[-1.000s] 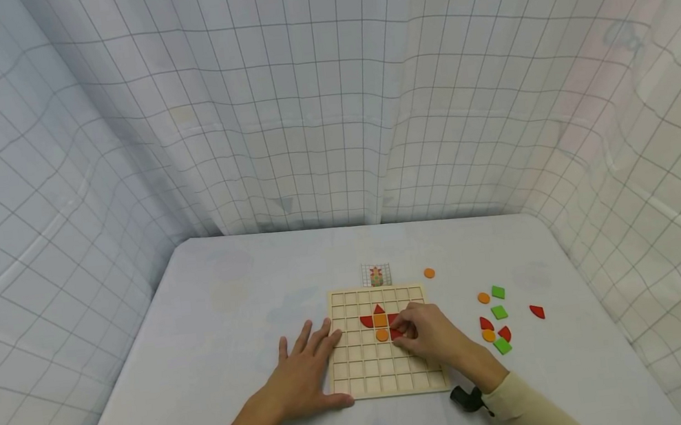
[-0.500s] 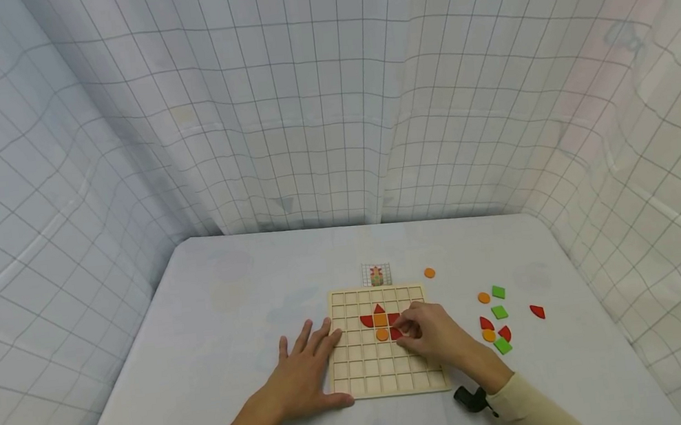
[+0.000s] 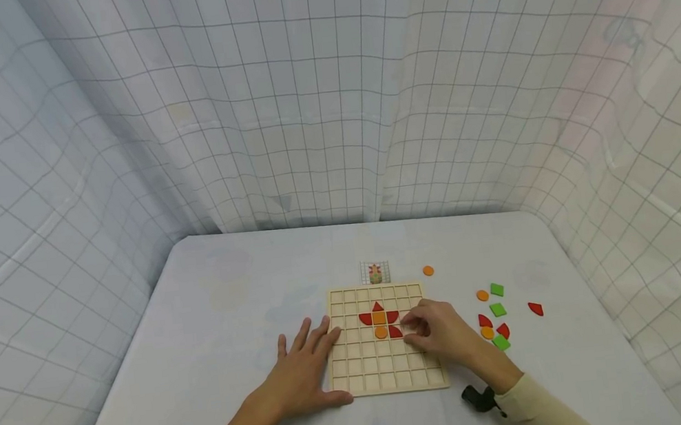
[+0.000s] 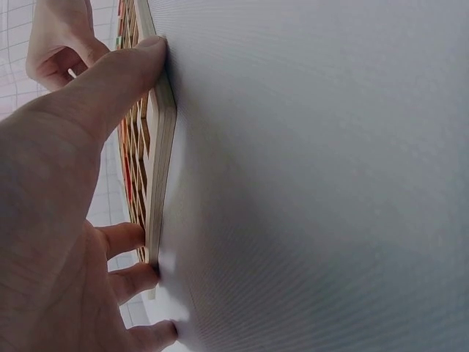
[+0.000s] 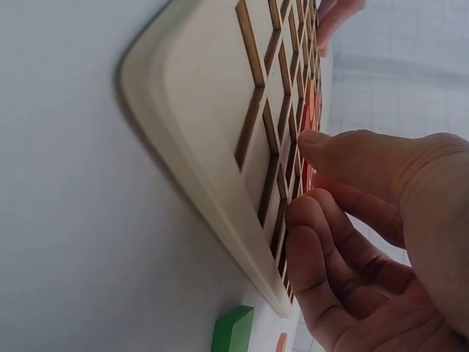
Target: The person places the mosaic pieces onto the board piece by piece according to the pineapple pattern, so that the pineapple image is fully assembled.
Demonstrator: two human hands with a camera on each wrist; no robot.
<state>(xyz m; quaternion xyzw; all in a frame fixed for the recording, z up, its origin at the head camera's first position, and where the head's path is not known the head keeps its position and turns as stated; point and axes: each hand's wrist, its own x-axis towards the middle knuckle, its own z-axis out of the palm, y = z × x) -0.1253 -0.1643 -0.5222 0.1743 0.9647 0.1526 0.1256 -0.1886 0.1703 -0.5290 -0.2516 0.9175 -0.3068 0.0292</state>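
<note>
A wooden grid board [image 3: 371, 365] lies on the table. My left hand [image 3: 301, 376] rests along its left side, fingers spread, with the thumb at the front corner. Set in the cells are a red triangle [image 3: 377, 307], an orange square [image 3: 379, 318], an orange disc [image 3: 381, 333] and red quarter-circle tiles, one of them the lower right tile [image 3: 395, 332]. Just right of that tile, over the board, hovers my right hand [image 3: 443, 330]. Its fingers are loosely bent with no tile visible between them; in the right wrist view a gap shows between thumb [image 5: 322, 147] and fingers.
Behind the board lies a small pattern card [image 3: 374, 273], with an orange disc [image 3: 428, 270] to its right. Farther right are scattered green squares [image 3: 497, 309], red quarter-circles [image 3: 535, 308] and more orange discs [image 3: 482, 295]. Gridded white curtains [image 3: 317, 104] surround the table.
My right hand has drawn back to the right from the lower red quarter-circle tile, leaving it uncovered in its cell. My left hand has stayed in place.
</note>
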